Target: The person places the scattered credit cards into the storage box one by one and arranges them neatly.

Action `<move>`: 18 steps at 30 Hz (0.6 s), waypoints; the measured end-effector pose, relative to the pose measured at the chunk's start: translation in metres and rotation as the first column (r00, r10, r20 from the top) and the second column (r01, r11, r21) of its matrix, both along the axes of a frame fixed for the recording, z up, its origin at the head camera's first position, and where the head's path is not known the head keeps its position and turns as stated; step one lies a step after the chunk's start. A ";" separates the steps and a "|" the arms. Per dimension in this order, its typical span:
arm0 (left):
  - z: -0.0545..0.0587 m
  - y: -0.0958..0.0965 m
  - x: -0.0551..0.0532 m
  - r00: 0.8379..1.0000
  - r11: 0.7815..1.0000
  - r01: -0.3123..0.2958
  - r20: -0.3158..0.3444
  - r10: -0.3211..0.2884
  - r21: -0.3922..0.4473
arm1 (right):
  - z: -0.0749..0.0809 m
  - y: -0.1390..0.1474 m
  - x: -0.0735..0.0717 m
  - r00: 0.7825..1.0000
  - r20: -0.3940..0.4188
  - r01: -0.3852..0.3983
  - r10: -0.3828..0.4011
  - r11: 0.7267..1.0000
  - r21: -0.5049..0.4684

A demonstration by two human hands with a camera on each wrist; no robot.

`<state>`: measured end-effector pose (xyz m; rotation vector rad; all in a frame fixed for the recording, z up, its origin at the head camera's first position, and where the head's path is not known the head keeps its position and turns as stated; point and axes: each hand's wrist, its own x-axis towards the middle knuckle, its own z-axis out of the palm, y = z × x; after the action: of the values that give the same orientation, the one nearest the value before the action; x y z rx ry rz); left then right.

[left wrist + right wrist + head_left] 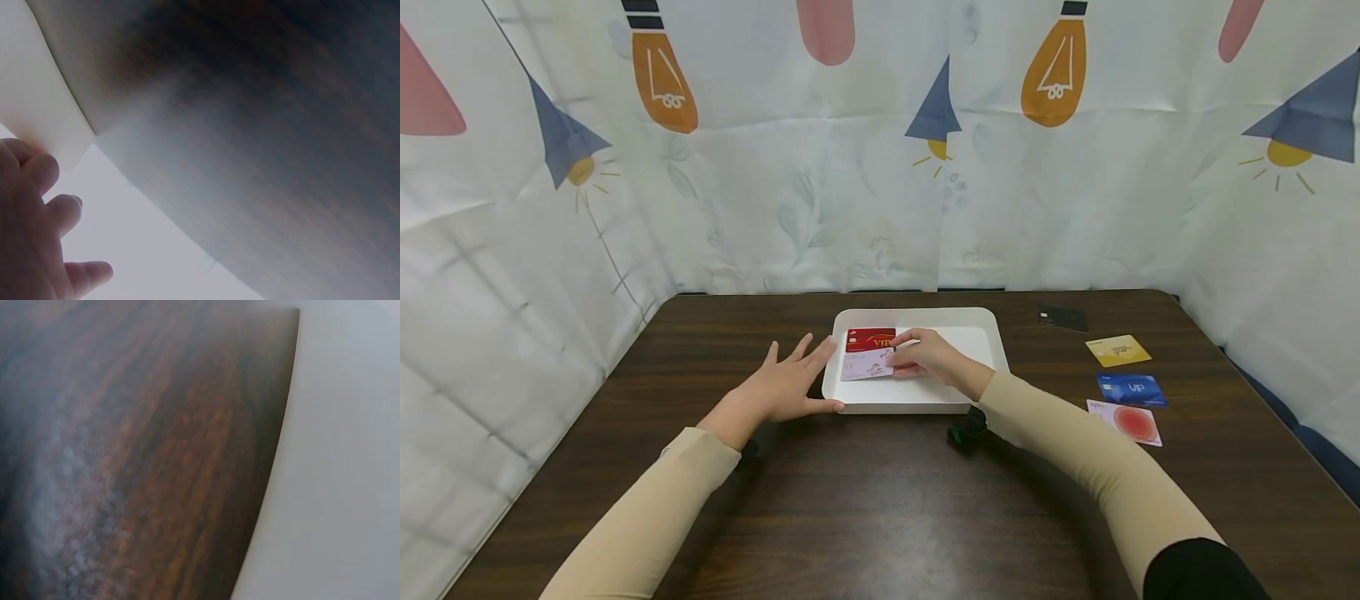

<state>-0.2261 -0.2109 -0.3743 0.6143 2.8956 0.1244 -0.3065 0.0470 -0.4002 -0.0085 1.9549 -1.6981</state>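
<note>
A white tray [985, 350] sits near the far edge of the table. Inside its left part are a red VIP card [870, 338] and, just nearer, a pale pink card [867, 364]. My right hand [932, 358] reaches over the tray and pinches the pink card at its right edge; the thumb is partly hidden. At the tray's left side, my left hand [782, 387] has its fingers spread and touches the rim. The left wrist view shows those fingers [65, 215] beside the tray wall [44, 87]. No fingers appear in the right wrist view.
On the right side of the table lie a black card [1063, 317], a gold card [1117, 351], a blue VIP card [1132, 389] and a pink card with a red circle [1127, 422]. A patterned white curtain [880, 200] hangs behind the brown table [880, 508].
</note>
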 end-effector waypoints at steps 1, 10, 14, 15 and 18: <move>0.000 0.000 0.000 1.000 1.000 -0.001 0.002 0.001 0.001 | 0.000 0.000 0.000 1.000 -0.003 -0.011 0.011 1.000 -0.007; 0.000 0.000 0.001 1.000 1.000 0.002 0.004 -0.002 0.006 | 0.001 0.004 0.003 0.971 -0.167 -0.138 0.172 0.970 0.200; 0.000 0.000 0.001 1.000 1.000 -0.004 0.005 0.004 0.006 | 0.003 0.003 0.006 0.943 -0.235 -0.171 0.234 0.950 0.262; 0.001 0.000 0.002 1.000 1.000 -0.004 0.005 0.004 0.008 | 0.003 0.003 0.007 0.939 -0.247 -0.172 0.241 0.947 0.271; 0.002 0.000 0.002 1.000 1.000 -0.002 0.005 0.002 0.009 | 0.005 0.002 0.008 0.932 -0.263 -0.169 0.248 0.942 0.291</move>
<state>-0.2246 -0.2109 -0.3726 0.6113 2.8925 0.1398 -0.2989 0.0491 -0.3955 -0.3837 2.2943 -1.3475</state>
